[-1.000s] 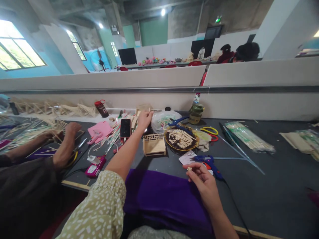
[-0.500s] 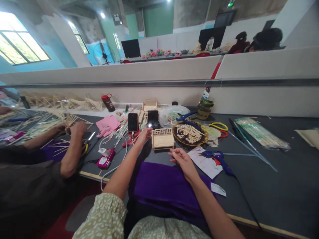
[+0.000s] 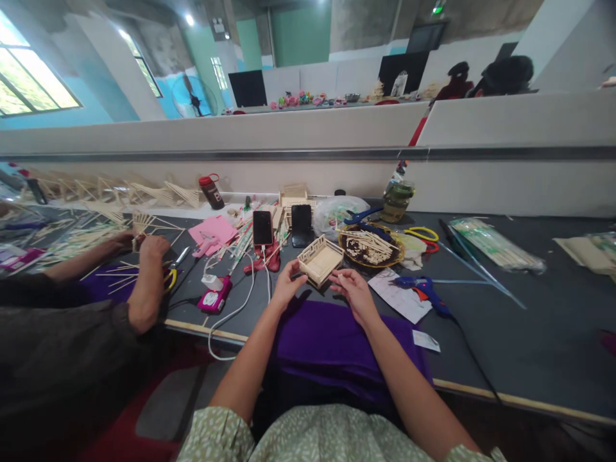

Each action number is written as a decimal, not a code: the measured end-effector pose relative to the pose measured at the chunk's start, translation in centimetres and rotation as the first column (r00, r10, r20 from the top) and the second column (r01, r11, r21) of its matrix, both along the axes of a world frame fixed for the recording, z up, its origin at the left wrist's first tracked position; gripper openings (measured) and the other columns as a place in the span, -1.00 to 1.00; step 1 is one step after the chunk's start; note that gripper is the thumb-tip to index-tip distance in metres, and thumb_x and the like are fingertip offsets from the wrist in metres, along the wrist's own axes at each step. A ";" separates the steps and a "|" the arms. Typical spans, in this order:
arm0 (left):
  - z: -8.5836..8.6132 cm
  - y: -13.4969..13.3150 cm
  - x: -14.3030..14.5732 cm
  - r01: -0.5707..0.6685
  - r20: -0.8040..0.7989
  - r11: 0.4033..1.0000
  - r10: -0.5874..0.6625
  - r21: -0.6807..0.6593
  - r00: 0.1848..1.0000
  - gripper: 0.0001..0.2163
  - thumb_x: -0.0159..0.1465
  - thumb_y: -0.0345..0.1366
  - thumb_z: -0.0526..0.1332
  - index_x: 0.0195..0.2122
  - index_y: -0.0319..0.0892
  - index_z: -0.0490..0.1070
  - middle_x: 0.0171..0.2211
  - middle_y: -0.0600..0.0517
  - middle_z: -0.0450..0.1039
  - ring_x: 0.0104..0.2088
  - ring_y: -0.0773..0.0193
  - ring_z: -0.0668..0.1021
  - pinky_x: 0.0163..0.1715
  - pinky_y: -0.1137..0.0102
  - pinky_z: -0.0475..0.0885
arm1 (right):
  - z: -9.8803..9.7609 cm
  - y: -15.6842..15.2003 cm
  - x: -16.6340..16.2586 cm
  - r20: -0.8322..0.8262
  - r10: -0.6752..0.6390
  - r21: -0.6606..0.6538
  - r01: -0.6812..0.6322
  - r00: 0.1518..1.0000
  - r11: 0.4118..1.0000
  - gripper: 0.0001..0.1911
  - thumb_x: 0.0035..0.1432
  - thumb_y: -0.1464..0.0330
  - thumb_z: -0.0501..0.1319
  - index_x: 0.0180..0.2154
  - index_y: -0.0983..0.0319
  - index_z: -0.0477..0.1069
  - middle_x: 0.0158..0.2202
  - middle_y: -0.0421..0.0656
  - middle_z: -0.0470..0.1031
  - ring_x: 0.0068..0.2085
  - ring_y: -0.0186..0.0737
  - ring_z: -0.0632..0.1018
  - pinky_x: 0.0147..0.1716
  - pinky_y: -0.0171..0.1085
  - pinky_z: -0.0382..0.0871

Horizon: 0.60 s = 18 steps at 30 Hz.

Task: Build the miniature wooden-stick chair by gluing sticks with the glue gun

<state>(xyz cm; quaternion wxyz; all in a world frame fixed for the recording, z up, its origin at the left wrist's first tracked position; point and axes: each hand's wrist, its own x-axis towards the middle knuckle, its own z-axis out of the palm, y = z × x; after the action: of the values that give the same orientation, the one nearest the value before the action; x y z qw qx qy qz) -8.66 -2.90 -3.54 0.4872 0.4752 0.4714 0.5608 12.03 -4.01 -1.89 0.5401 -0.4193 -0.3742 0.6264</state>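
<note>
A small tray-like model of pale wooden sticks [image 3: 321,262], with a low lattice railing round its floor, sits turned at an angle in front of me. My left hand [image 3: 287,286] grips its near left corner between thumb and fingers. At the near right corner is my right hand [image 3: 356,296], thumb and fingers pinched on a small pale piece, too small to name; whether its fingertips touch the model I cannot tell. Beneath both hands a purple cloth [image 3: 332,337] covers the table edge. Just behind the model, a round basket [image 3: 395,258] holds short sticks and cut bits.
To the right lie a blue glue gun [image 3: 423,289] on paper, scissors [image 3: 423,234] and a bagged stick bundle [image 3: 498,244]. Two phones [image 3: 262,228] stand behind, with a white cable [image 3: 243,301] at left. A co-worker's hands [image 3: 149,247] handle sticks on the far left.
My left hand has come from the model's far left side to its near left corner. The model has turned, one corner now toward me. My right hand has moved closer to it.
</note>
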 end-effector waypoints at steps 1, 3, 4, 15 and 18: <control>-0.3 -0.3 0.3 -0.008 -0.013 1.000 0.009 0.025 1.000 -0.48 -0.01 -0.26 0.43 0.00 -0.15 0.39 0.07 -0.12 0.47 0.09 0.08 0.50 0.00 0.24 0.42 | -0.1 -0.2 -0.1 0.016 -0.010 0.007 0.010 1.000 1.000 -0.59 -0.11 0.06 0.45 -0.30 0.18 0.48 -0.12 -0.10 0.57 -0.09 -0.11 0.62 -0.27 -0.23 0.53; -0.6 -0.6 0.9 -0.043 -0.050 0.998 0.045 0.038 0.998 -0.47 -0.01 -0.36 0.38 0.03 -0.15 0.37 0.06 -0.11 0.47 0.04 0.11 0.51 -0.08 0.28 0.45 | -0.3 -0.7 -0.4 0.044 -0.029 0.022 0.028 0.999 0.999 -0.59 -0.10 0.06 0.44 -0.29 0.19 0.49 -0.14 -0.10 0.57 -0.15 -0.14 0.62 -0.33 -0.28 0.51; -0.7 -0.7 1.2 -0.066 -0.071 0.997 0.068 0.038 0.995 -0.47 -0.01 -0.39 0.36 0.03 -0.15 0.37 0.04 -0.11 0.47 -0.01 0.13 0.53 -0.13 0.31 0.45 | -0.3 -1.0 -0.5 0.054 -0.038 0.030 0.037 0.998 0.999 -0.59 -0.10 0.06 0.44 -0.29 0.19 0.48 -0.15 -0.10 0.57 -0.16 -0.14 0.62 -0.35 -0.29 0.50; 0.4 -3.5 4.4 -0.125 -0.200 0.986 0.145 0.110 0.969 -0.37 0.04 -0.37 0.37 0.16 -0.13 0.27 0.01 -0.08 0.41 -0.39 0.40 0.48 -0.40 0.46 0.40 | 0.9 -2.8 2.1 0.104 -0.134 0.112 0.122 0.985 0.986 -0.58 -0.11 0.05 0.43 -0.31 0.20 0.50 -0.27 -0.14 0.56 -0.26 -0.21 0.56 -0.45 -0.34 0.44; -0.1 -4.7 5.8 -0.157 -0.218 0.980 0.180 0.120 0.959 -0.36 0.04 -0.40 0.37 0.17 -0.12 0.25 0.01 -0.08 0.38 -0.40 0.41 0.48 -0.39 0.44 0.43 | 0.4 -3.4 3.0 0.124 -0.158 0.117 0.143 0.980 0.983 -0.58 -0.12 0.05 0.43 -0.31 0.21 0.51 -0.29 -0.14 0.57 -0.28 -0.21 0.56 -0.45 -0.32 0.44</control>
<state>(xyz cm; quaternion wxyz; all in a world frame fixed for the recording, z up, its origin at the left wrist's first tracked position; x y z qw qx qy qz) -2.84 -7.61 -3.65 0.3556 0.5184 0.5341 0.5652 15.04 -7.39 -1.51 0.5817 -0.4575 -0.4096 0.5334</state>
